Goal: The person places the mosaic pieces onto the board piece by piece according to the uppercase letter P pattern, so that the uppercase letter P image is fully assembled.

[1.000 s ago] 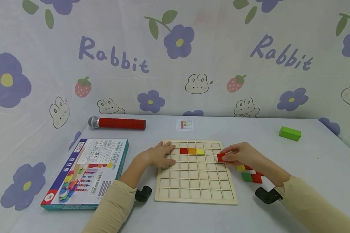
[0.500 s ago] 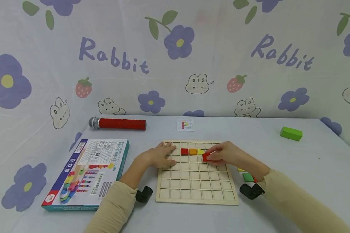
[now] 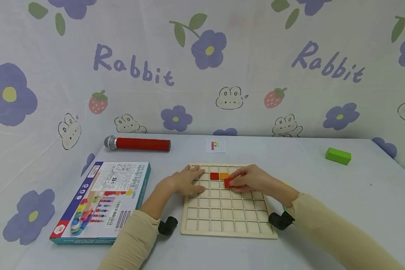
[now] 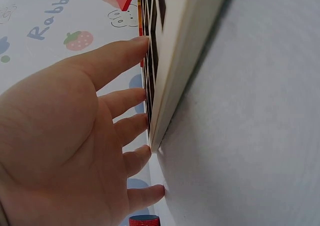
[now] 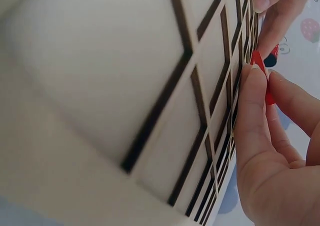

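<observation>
A square wooden grid board [image 3: 229, 236] lies in the middle of the table. My left hand [image 3: 183, 181] rests on its upper left edge, fingers spread, as the left wrist view also shows. Between thumb and fingers my right hand [image 3: 253, 180] pinches a red square tile [image 3: 227, 182], seen edge-on as a thin red tile [image 5: 259, 63] in the right wrist view. It is just below an orange tile [image 3: 224, 176], which sits in the grid beside another red tile [image 3: 214, 176]. The yellow tile of that row is hidden behind my right hand.
A boxed toy set [image 3: 101, 202] lies left of the board. Behind it is a red microphone [image 3: 138, 144], and a small printed pattern card [image 3: 215, 146] lies at the back. A green block [image 3: 338, 156] is at the far right. Loose tiles right of the board are mostly covered by my right arm.
My right hand has carried the red tile leftward from the board's right edge to below the orange tile, covering the yellow one. The left hand has stayed in place.
</observation>
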Action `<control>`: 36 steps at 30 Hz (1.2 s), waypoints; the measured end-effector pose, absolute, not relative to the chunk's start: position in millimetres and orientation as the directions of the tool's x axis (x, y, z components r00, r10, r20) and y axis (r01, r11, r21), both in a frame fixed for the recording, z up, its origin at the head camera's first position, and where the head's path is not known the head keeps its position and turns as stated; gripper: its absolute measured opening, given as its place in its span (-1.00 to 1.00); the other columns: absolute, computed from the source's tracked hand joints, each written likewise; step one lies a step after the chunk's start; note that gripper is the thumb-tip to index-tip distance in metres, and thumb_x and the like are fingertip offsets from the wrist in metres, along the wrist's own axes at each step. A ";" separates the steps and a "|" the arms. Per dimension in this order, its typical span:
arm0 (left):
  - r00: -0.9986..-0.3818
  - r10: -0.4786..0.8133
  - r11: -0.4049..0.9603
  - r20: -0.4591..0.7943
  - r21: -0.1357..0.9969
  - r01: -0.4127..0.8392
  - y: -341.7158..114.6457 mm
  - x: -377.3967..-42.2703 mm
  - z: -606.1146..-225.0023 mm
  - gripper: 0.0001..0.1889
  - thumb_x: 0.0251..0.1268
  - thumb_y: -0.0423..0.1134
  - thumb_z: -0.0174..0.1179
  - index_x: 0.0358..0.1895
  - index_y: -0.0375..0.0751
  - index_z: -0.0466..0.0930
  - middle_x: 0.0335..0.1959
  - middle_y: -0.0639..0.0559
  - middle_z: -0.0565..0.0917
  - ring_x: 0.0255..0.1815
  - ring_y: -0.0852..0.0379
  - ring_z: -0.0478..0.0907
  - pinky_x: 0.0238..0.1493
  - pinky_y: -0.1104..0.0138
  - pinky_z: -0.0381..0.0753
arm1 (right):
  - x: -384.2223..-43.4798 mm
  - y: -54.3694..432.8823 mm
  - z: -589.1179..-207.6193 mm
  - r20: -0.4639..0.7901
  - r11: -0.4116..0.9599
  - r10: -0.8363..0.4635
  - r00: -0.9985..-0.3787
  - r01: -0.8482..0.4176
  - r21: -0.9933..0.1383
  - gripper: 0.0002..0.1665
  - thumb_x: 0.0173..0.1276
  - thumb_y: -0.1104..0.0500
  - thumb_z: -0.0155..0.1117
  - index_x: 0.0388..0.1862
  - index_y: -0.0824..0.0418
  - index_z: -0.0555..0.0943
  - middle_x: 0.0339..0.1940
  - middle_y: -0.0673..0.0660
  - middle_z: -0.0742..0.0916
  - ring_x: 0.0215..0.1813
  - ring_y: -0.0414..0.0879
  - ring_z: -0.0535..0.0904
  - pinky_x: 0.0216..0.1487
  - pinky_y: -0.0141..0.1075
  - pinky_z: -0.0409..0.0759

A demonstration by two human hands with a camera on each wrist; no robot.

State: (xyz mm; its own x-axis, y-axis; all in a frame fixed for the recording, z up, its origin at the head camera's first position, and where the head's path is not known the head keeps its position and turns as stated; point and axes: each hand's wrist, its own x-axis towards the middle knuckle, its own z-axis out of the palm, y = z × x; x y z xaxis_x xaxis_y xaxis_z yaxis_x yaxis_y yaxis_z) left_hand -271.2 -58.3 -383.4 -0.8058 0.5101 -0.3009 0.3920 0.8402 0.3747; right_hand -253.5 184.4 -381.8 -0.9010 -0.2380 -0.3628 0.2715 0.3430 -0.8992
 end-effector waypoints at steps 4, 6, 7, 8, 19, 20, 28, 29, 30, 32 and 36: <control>-0.802 0.516 0.837 -0.301 0.374 0.399 -58.5 -270.8 -384.1 -0.30 0.39 0.04 0.08 0.50 -0.09 0.08 0.52 -0.05 0.01 0.51 -0.12 -0.22 0.36 -0.17 -0.09 | -253.2 177.7 -380.6 -0.366 0.322 -0.249 -0.896 0.280 -0.904 -0.63 0.28 0.38 0.28 0.06 0.47 0.55 -0.01 0.36 0.58 -0.34 -0.10 0.66 -0.20 -0.27 0.65; -0.802 0.517 0.838 -0.301 0.370 0.401 -58.6 -271.0 -384.4 -0.30 0.39 0.04 0.08 0.50 -0.09 0.07 0.52 -0.05 0.01 0.51 -0.12 -0.22 0.36 -0.16 -0.08 | -253.0 174.3 -380.3 -0.367 0.320 -0.251 -0.896 0.281 -0.905 -0.63 0.28 0.38 0.29 0.06 0.47 0.55 0.03 0.36 0.56 -0.34 -0.09 0.66 -0.20 -0.26 0.65; -0.802 0.517 0.838 -0.299 0.370 0.402 -58.7 -271.2 -384.7 -0.30 0.39 0.04 0.08 0.50 -0.09 0.08 0.52 -0.05 0.01 0.51 -0.12 -0.22 0.36 -0.17 -0.08 | -253.1 172.9 -380.4 -0.367 0.324 -0.251 -0.896 0.280 -0.904 -0.63 0.28 0.38 0.29 0.06 0.46 0.55 0.04 0.36 0.55 -0.34 -0.09 0.66 -0.20 -0.26 0.65; -0.803 0.516 0.838 -0.298 0.370 0.401 -58.8 -271.4 -384.8 -0.30 0.39 0.04 0.08 0.50 -0.09 0.08 0.52 -0.05 0.01 0.51 -0.11 -0.22 0.36 -0.17 -0.08 | -253.0 171.3 -380.3 -0.366 0.329 -0.251 -0.896 0.277 -0.903 -0.63 0.28 0.37 0.29 0.06 0.46 0.56 0.05 0.36 0.55 -0.34 -0.09 0.66 -0.21 -0.27 0.65; -0.802 0.521 0.836 -0.293 0.367 0.409 -59.6 -272.2 -384.9 -0.29 0.39 0.05 0.07 0.50 -0.10 0.07 0.52 -0.05 0.01 0.51 -0.12 -0.21 0.35 -0.18 -0.08 | -256.6 157.1 -384.1 -0.355 0.342 -0.238 -0.904 0.264 -0.902 -0.67 0.28 0.36 0.29 0.02 0.43 0.59 -0.02 0.32 0.60 -0.36 -0.08 0.68 -0.23 -0.28 0.65; -0.802 0.521 0.836 -0.293 0.365 0.410 -59.8 -272.4 -385.2 -0.29 0.39 0.05 0.07 0.50 -0.10 0.07 0.52 -0.05 0.01 0.51 -0.12 -0.21 0.35 -0.17 -0.08 | -256.5 155.4 -384.0 -0.351 0.341 -0.243 -0.904 0.260 -0.904 -0.67 0.28 0.36 0.29 0.02 0.43 0.58 -0.02 0.32 0.60 -0.36 -0.09 0.67 -0.23 -0.28 0.65; -0.800 0.522 0.834 -0.295 0.372 0.407 -59.4 -272.2 -384.8 -0.29 0.39 0.05 0.07 0.50 -0.10 0.08 0.52 -0.07 0.01 0.51 -0.13 -0.21 0.35 -0.18 -0.08 | -255.1 147.0 -382.8 -0.336 0.341 -0.231 -0.913 0.247 -0.907 -0.68 0.28 0.36 0.30 0.00 0.46 0.58 -0.04 0.33 0.60 -0.39 -0.11 0.65 -0.25 -0.29 0.65; -0.800 0.522 0.834 -0.295 0.373 0.407 -59.4 -272.3 -384.6 -0.29 0.39 0.05 0.07 0.50 -0.10 0.08 0.52 -0.07 0.01 0.51 -0.13 -0.21 0.35 -0.18 -0.08 | -255.0 146.3 -382.6 -0.332 0.351 -0.228 -0.915 0.241 -0.905 -0.68 0.27 0.35 0.30 0.00 0.46 0.58 -0.04 0.33 0.60 -0.39 -0.11 0.65 -0.25 -0.29 0.65; -0.800 0.523 0.834 -0.294 0.373 0.408 -59.4 -272.4 -384.6 -0.29 0.39 0.05 0.07 0.50 -0.10 0.08 0.52 -0.07 0.01 0.51 -0.12 -0.21 0.35 -0.18 -0.08 | -254.6 145.6 -382.4 -0.326 0.361 -0.223 -0.919 0.233 -0.903 -0.68 0.27 0.35 0.31 -0.01 0.45 0.59 -0.05 0.32 0.61 -0.39 -0.11 0.65 -0.26 -0.29 0.65; -0.800 0.523 0.833 -0.294 0.375 0.407 -59.3 -272.7 -384.4 -0.29 0.38 0.05 0.07 0.50 -0.10 0.08 0.52 -0.07 0.01 0.51 -0.12 -0.21 0.35 -0.18 -0.07 | -253.9 144.4 -381.9 -0.311 0.389 -0.214 -0.926 0.212 -0.897 -0.70 0.27 0.34 0.32 -0.03 0.45 0.60 -0.07 0.31 0.62 -0.39 -0.12 0.65 -0.27 -0.29 0.65; -0.800 0.522 0.834 -0.295 0.372 0.407 -59.7 -273.2 -384.6 -0.29 0.38 0.05 0.07 0.50 -0.10 0.08 0.52 -0.07 0.01 0.51 -0.12 -0.21 0.35 -0.17 -0.07 | -254.1 142.8 -382.6 -0.294 0.436 -0.197 -0.935 0.185 -0.881 -0.73 0.26 0.33 0.33 -0.06 0.42 0.62 -0.12 0.27 0.65 -0.41 -0.13 0.63 -0.28 -0.31 0.65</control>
State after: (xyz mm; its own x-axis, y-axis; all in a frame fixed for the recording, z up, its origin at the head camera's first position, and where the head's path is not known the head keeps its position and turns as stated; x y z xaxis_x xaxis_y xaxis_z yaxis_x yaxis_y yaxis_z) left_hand -273.2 -59.7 -384.6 -0.8003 0.5221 -0.2948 0.4070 0.8341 0.3723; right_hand -254.1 142.8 -382.6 -0.9354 -0.1970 -0.2936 0.1846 0.4360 -0.8808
